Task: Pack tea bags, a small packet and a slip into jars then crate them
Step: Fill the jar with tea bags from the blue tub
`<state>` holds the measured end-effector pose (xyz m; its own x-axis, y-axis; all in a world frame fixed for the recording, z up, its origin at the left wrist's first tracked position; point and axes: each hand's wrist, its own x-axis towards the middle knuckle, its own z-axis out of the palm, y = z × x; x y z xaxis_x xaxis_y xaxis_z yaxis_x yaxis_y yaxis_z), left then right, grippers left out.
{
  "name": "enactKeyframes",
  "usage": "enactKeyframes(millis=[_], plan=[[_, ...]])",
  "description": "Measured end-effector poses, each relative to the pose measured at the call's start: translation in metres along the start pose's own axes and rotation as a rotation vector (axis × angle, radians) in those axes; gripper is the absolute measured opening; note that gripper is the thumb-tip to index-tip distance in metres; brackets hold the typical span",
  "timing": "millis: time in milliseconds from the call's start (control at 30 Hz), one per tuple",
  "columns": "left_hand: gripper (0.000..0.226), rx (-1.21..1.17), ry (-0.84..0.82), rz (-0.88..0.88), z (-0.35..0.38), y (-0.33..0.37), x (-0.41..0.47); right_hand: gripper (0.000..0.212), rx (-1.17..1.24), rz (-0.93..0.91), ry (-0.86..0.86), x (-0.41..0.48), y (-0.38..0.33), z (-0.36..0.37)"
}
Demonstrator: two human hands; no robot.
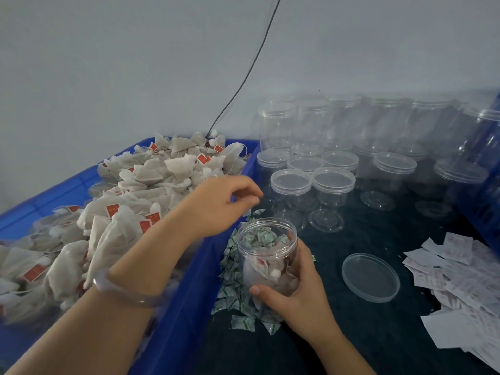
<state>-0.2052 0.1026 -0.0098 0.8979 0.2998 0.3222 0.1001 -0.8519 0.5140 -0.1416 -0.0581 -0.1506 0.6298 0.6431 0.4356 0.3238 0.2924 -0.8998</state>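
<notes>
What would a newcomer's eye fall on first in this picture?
First, the big pile of tea bags heaped in the blue crate on the left. Next, the open jar in the middle, part filled, gripped by the right hand while the left hand hovers above it. Behind, rows of clear empty jars stand on the dark table.

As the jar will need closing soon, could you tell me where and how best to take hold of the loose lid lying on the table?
Probably by its raised rim, from above: the lid lies flat on the dark table, so only the rim offers an edge. Its left edge is nearest the jar held in the right hand.
</notes>
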Motion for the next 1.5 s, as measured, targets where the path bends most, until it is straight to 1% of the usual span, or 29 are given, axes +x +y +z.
enactKeyframes(millis=[100, 200, 267, 333, 433, 500, 533, 633, 733, 767, 833, 933, 1033, 1100, 1200, 1233, 1300, 1333, 1367, 1433, 1467, 1500], plan=[[0.021, 0.132, 0.187, -0.16, -0.018, -0.019, 0.003, 0.086, -0.012, 0.0, -0.006, 0.0, 0.001, 0.0], [0.023, 0.259, 0.281, -0.346, -0.041, -0.04, -0.001, 0.086, -0.018, 0.004, -0.005, 0.0, 0.001, 0.0], [0.022, 0.327, 0.311, -0.446, -0.055, -0.051, -0.007, 0.086, -0.017, 0.015, -0.007, 0.0, 0.0, 0.0], [0.019, 0.351, 0.237, -0.544, -0.066, -0.06, -0.013, 0.086, -0.019, 0.021, -0.006, -0.001, -0.001, 0.0], [0.01, 0.276, -0.012, -0.663, -0.07, -0.064, -0.017, 0.085, -0.013, 0.028, -0.007, -0.001, -0.001, 0.001], [0.012, 0.278, -0.148, -0.657, -0.065, -0.06, -0.016, 0.085, -0.013, 0.031, -0.006, -0.001, -0.001, 0.001], [0.014, 0.299, -0.191, -0.648, -0.062, -0.057, -0.015, 0.086, -0.015, 0.035, -0.006, -0.001, -0.001, 0.001], [0.014, 0.36, -0.249, -0.636, -0.055, -0.052, -0.014, 0.089, -0.01, 0.053, -0.009, -0.001, 0.0, 0.001], [0.011, 0.377, -0.258, -0.584, -0.054, -0.052, -0.014, 0.09, -0.014, 0.054, -0.012, -0.002, 0.0, 0.001], [0.014, 0.367, -0.238, -0.547, -0.054, -0.053, -0.014, 0.09, -0.018, 0.054, -0.013, -0.002, 0.001, 0.001], [0.021, 0.31, -0.14, -0.456, -0.053, -0.055, -0.012, 0.089, -0.031, 0.053, -0.016, -0.002, 0.001, 0.0], [0.018, 0.193, 0.018, -0.384, -0.047, -0.053, -0.008, 0.087, -0.043, 0.063, -0.016, -0.002, 0.001, 0.0], [0.012, 0.038, 0.054, -0.391, -0.038, -0.048, -0.005, 0.087, -0.048, 0.062, -0.017, -0.002, 0.0, 0.0], [0.018, -0.185, 0.051, -0.374, -0.033, -0.043, -0.005, 0.086, -0.045, 0.06, -0.015, -0.002, 0.0, 0.0], [0.03, -0.604, 0.048, -0.385, -0.028, -0.029, -0.005, 0.085, -0.048, 0.059, -0.01, -0.002, 0.0, 0.0], [0.031, -0.703, 0.047, -0.405, -0.027, -0.024, -0.005, 0.085, -0.049, 0.061, -0.01, -0.002, -0.001, 0.0], [0.025, -0.845, 0.016, -0.416, -0.024, -0.016, -0.004, 0.087, -0.047, 0.065, -0.007, -0.002, 0.0, 0.0], [0.02, -0.901, -0.015, -0.392, -0.023, -0.013, -0.004, 0.088, -0.048, 0.066, -0.004, -0.002, 0.0, 0.0], [0.022, -0.927, -0.052, -0.348, -0.021, -0.011, -0.005, 0.089, -0.05, 0.066, -0.003, -0.002, 0.001, 0.0], [0.043, -0.871, -0.123, -0.25, -0.016, -0.008, -0.007, 0.09, -0.054, 0.065, -0.002, -0.002, 0.0, 0.0], [0.049, -0.84, -0.145, -0.205, -0.012, -0.005, -0.008, 0.09, -0.053, 0.064, -0.002, -0.001, 0.0, 0.0], [0.048, -0.838, -0.15, -0.166, -0.007, -0.002, -0.008, 0.09, -0.05, 0.061, -0.002, -0.001, 0.001, 0.0]])
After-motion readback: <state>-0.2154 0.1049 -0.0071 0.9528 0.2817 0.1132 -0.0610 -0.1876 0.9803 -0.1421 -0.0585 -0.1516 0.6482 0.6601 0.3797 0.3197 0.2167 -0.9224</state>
